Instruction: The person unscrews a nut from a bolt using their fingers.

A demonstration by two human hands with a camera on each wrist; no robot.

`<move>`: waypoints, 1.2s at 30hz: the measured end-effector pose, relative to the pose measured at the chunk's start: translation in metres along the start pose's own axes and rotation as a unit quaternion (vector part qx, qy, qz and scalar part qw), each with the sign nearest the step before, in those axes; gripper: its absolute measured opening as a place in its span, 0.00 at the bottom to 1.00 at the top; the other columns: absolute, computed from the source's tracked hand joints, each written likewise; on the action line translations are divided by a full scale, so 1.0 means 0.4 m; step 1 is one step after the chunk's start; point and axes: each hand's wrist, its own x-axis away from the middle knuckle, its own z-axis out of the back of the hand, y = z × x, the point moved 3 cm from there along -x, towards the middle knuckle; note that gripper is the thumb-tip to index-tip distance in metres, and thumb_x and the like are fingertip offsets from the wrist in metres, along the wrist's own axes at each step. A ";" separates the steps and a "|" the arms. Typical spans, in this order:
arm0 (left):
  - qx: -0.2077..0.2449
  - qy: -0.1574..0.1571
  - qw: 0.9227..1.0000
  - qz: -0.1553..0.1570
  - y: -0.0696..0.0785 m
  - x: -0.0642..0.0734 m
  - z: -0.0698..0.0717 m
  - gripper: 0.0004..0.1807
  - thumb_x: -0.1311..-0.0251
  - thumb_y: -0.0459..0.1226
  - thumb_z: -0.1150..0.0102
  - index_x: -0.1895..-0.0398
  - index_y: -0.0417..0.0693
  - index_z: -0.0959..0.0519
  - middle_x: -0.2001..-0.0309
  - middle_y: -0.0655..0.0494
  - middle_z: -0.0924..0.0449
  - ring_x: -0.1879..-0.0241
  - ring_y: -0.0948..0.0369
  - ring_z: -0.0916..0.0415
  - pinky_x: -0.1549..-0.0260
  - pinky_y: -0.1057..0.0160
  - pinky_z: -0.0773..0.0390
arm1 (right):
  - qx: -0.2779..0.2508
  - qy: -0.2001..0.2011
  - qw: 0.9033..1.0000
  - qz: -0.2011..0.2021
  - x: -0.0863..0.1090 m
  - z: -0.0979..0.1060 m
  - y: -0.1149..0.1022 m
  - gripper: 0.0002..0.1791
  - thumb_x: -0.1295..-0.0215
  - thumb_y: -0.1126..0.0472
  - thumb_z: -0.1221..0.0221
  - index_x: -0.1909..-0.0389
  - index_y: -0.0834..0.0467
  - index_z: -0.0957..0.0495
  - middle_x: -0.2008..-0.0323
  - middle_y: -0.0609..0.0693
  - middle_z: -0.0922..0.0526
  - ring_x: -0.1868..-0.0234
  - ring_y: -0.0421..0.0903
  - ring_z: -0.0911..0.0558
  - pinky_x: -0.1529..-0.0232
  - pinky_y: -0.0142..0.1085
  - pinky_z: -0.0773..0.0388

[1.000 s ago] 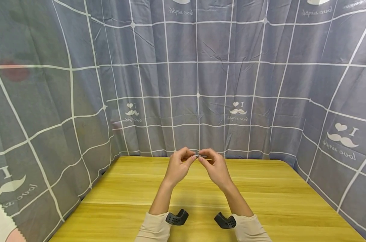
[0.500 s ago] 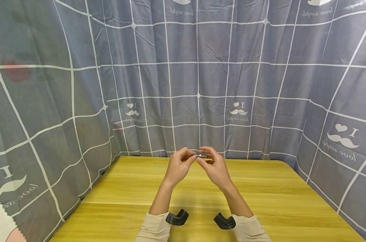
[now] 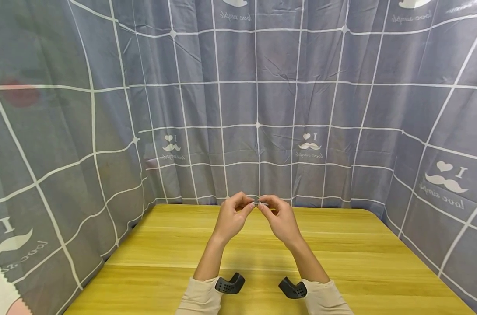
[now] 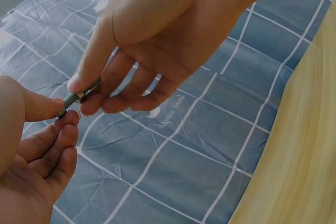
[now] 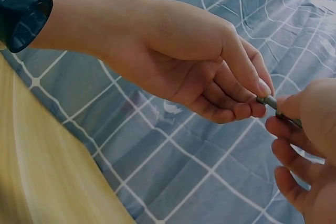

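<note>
Both hands meet over the far edge of the table around a small metal bolt [image 4: 70, 100] with visible thread. My left hand [image 3: 231, 221] pinches one end of it between thumb and index finger, hiding most of that end. A nut [image 4: 81, 96] sits partway along the shank, and the thumb and index finger of my right hand [image 3: 282, 222] pinch there. Beyond the nut, the free end of the shank sticks out past the right thumb in the left wrist view. The right wrist view shows the bolt [image 5: 270, 101] running between the two pairs of fingertips.
A yellow wood-grain table [image 3: 254, 249] lies below the hands. Grey curtain [image 3: 238, 105] with white grid lines hangs behind and along both sides. Black wrist devices [image 3: 229, 284] sit at both cream sleeves [image 3: 201, 297].
Half a second ago the right fingers were spread, showing the nut; now they have closed on it again. The left hand has kept its pinch, almost still.
</note>
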 end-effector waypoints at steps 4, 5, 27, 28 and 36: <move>-0.001 0.000 1.000 0.000 0.004 0.001 0.002 0.02 0.32 0.22 0.41 0.63 0.29 0.19 0.64 0.38 0.16 0.63 0.42 0.19 0.55 0.48 0.18 | -0.008 -0.009 1.000 0.000 0.000 -0.003 -0.002 0.15 0.27 0.65 0.36 0.42 0.59 0.20 0.48 0.54 0.16 0.47 0.54 0.17 0.48 0.52 0.20; -0.002 -0.002 1.000 0.000 0.005 0.001 0.002 0.02 0.32 0.22 0.41 0.63 0.29 0.19 0.64 0.37 0.17 0.63 0.42 0.19 0.55 0.47 0.18 | -0.011 -0.010 1.000 -0.001 0.000 -0.003 -0.001 0.17 0.27 0.64 0.36 0.40 0.58 0.21 0.46 0.55 0.17 0.46 0.54 0.17 0.48 0.53 0.20; 0.000 0.001 1.000 0.003 0.000 -0.001 0.000 0.03 0.32 0.21 0.41 0.64 0.30 0.19 0.64 0.40 0.16 0.63 0.43 0.18 0.56 0.46 0.19 | -0.014 -0.007 1.000 0.009 -0.004 -0.001 -0.001 0.19 0.28 0.65 0.35 0.39 0.58 0.20 0.45 0.54 0.17 0.44 0.54 0.19 0.47 0.52 0.21; -0.001 0.002 1.000 0.001 0.001 -0.001 -0.001 0.03 0.33 0.21 0.41 0.64 0.30 0.19 0.64 0.40 0.16 0.64 0.42 0.19 0.56 0.47 0.18 | -0.013 -0.006 1.000 0.007 -0.004 -0.001 -0.001 0.18 0.28 0.64 0.35 0.39 0.57 0.20 0.45 0.54 0.16 0.44 0.54 0.19 0.48 0.51 0.21; -0.006 -0.001 1.000 -0.001 0.000 0.000 -0.004 0.02 0.32 0.21 0.41 0.64 0.30 0.20 0.63 0.39 0.16 0.64 0.46 0.19 0.56 0.48 0.19 | -0.007 0.007 1.000 0.013 -0.003 0.002 -0.002 0.12 0.29 0.67 0.35 0.46 0.61 0.17 0.50 0.54 0.15 0.47 0.55 0.19 0.47 0.53 0.21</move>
